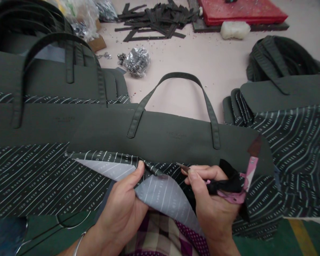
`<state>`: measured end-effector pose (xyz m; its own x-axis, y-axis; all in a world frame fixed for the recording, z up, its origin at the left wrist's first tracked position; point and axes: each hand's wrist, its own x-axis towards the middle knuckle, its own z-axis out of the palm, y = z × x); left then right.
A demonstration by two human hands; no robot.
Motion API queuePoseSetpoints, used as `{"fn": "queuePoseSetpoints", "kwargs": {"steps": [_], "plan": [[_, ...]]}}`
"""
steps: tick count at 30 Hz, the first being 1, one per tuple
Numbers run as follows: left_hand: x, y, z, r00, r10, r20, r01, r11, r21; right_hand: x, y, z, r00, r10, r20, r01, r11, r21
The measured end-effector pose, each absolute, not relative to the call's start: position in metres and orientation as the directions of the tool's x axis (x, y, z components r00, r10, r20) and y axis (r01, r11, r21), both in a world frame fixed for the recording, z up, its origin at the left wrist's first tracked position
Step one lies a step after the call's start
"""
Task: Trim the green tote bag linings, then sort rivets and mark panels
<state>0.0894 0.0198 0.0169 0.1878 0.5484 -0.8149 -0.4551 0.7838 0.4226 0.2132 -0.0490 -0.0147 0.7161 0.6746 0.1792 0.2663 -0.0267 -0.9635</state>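
Observation:
My left hand (126, 199) pinches the printed black lining fabric (117, 156) of a bag panel, thumb on top. The fabric is folded back there, so its pale grey underside (162, 193) shows. In my right hand (208, 199) are pink-handled scissors (233, 195), their grip partly wrapped in black cloth. One pointed blade (183, 166) sticks out left from my fingertips, close over the fabric; a broader brownish blade (255, 145) points up at the right. Above both hands lies the panel's dark grey-green top band (160, 131) with a strap handle (180, 75).
More bag panels with handles are stacked at left (48, 81) and right (282, 83). Behind lie a plastic-wrapped bundle of small metal parts (137, 62), a pile of dark strips (160, 19), a red slab (242, 10) and a whitish block (234, 30).

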Motion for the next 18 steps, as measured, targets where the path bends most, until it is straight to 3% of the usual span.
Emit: {"fn": "queuePoseSetpoints", "kwargs": {"steps": [13,18], "plan": [[0.0859,0.0183,0.0109,0.225,0.507,-0.832,-0.453,0.81,0.372,0.2093,-0.0434,-0.0147,0.648,0.727,0.227,0.4,-0.072,-0.914],[0.0886,0.0187,0.0071,0.239,0.551,-0.8,-0.489,0.78,0.392,0.2096,-0.0425,-0.0202,0.652,0.712,0.262,0.416,-0.046,-0.908]]}}
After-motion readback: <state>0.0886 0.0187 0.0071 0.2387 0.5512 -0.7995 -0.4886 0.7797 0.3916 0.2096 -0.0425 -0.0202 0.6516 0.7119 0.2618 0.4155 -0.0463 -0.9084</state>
